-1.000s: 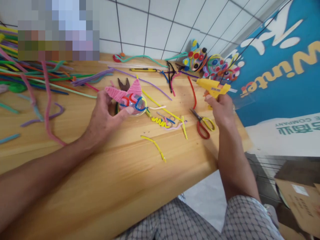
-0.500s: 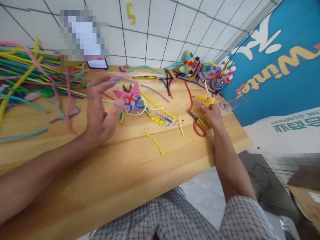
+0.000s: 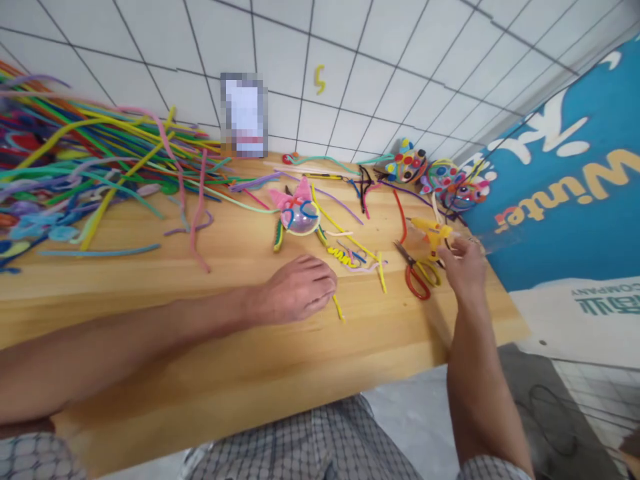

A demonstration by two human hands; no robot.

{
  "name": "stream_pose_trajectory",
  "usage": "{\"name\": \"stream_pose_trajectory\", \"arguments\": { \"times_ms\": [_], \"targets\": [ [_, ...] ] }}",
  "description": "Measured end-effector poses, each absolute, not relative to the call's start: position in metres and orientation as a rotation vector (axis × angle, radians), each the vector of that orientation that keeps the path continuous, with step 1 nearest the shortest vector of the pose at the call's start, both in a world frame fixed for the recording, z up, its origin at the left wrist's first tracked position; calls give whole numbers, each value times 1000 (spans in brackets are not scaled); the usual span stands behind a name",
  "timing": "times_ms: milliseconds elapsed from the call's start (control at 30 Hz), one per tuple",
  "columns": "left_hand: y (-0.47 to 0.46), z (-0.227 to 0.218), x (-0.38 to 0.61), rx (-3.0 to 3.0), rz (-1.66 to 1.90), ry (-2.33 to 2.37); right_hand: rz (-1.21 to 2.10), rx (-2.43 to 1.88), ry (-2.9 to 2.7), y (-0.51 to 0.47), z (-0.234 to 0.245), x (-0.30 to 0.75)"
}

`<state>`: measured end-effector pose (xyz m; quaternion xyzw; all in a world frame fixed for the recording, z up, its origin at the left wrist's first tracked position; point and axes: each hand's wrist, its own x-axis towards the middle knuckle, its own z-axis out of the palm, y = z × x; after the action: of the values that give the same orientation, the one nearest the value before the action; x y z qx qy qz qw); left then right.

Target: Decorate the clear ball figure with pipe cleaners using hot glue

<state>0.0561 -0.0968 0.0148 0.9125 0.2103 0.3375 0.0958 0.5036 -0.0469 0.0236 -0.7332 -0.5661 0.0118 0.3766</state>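
Observation:
My left hand lies low over the table with its fingers bent together on a short yellow pipe cleaner, most of which the hand hides. Beyond it is a clear plastic ball with pink pipe-cleaner ears and red and blue curls. My right hand is at the rear of a yellow glue gun, its thumb and fingers apart beside the grip. Scissors with red and yellow handles lie just left of that hand. Yellow coiled pipe cleaner and small scraps lie between the hands.
A large heap of coloured pipe cleaners covers the table's left. Several decorated balls stand along the back right. A phone with a blurred picture leans on the tiled wall. A utility knife lies near the wall.
My left hand has come down from beside the ball, rightward and nearer, onto the short yellow pipe cleaner. My right hand has loosened from the glue gun's grip. The view has shifted.

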Motion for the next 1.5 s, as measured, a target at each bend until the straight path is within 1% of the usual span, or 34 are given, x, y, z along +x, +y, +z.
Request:
{"name": "stream_pose_trajectory", "arguments": {
  "times_ms": [100,167,300,467,567,667,800,1000,1233,1333,1500],
  "targets": [
    [-96,13,50,2663,939,712,-137,-1887,-1422,-64,40,479],
    [-96,15,44,2613,954,782,-96,-1798,-1504,-71,50,449],
    [-89,16,28,2359,1120,1090,247,-1561,-1769,-68,63,376],
    [-64,-1,8,1896,1316,1589,605,-1409,-2009,-37,57,310],
    [-51,-12,5,1834,1264,1691,718,-1330,-2097,-14,47,289],
    [-43,-15,8,1955,1125,1660,775,-1288,-2147,5,35,275],
    [-39,-12,10,2074,1081,1581,743,-1266,-2202,14,21,261],
    [-40,-10,3,2057,1153,1516,588,-1266,-2201,10,8,254],
    [-34,-17,-3,2031,1182,1469,494,-1272,-2266,18,-2,251],
    [-33,-18,-5,1996,1188,1465,487,-1238,-2261,16,6,262],
    [-34,-13,-8,1924,1166,1428,340,-1330,-2085,-3,46,320]
  ]
}}
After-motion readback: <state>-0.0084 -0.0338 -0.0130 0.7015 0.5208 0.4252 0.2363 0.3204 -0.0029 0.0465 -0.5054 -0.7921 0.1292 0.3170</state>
